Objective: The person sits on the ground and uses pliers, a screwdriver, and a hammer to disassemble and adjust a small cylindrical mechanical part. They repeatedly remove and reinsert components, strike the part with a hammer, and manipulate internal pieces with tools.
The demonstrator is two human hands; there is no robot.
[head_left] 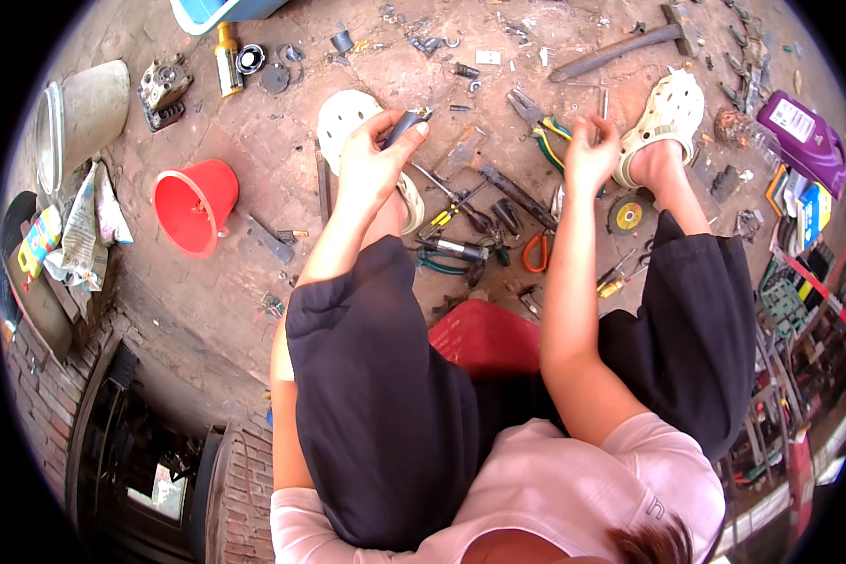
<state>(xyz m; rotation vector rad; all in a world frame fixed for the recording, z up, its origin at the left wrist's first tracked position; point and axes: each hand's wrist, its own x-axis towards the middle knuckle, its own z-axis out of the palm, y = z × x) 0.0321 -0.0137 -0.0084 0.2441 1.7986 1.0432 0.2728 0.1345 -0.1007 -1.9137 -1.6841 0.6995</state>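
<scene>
My left hand (pixel 371 160) is closed around a short dark grey cylindrical part (pixel 404 125) with a shiny metal end, raised over the toe of my left clog. My right hand (pixel 592 155) has its fingers drawn together beside the right clog. A thin metal rod (pixel 603 101) shows just beyond those fingertips; whether they grip it I cannot tell. Between the hands lie pliers (pixel 547 127) with yellow-green handles, a dark flat bar (pixel 517 195), several screwdrivers (pixel 439 222) and orange-handled cutters (pixel 536 254).
A hammer (pixel 620 52) lies ahead, and a yellow grinding disc (pixel 627 215) is near my right foot. At left stand a red bucket (pixel 197 207), a metal engine part (pixel 164 85) and a yellow bottle (pixel 228 61). A purple jug (pixel 806 141) and cluttered parts line the right side.
</scene>
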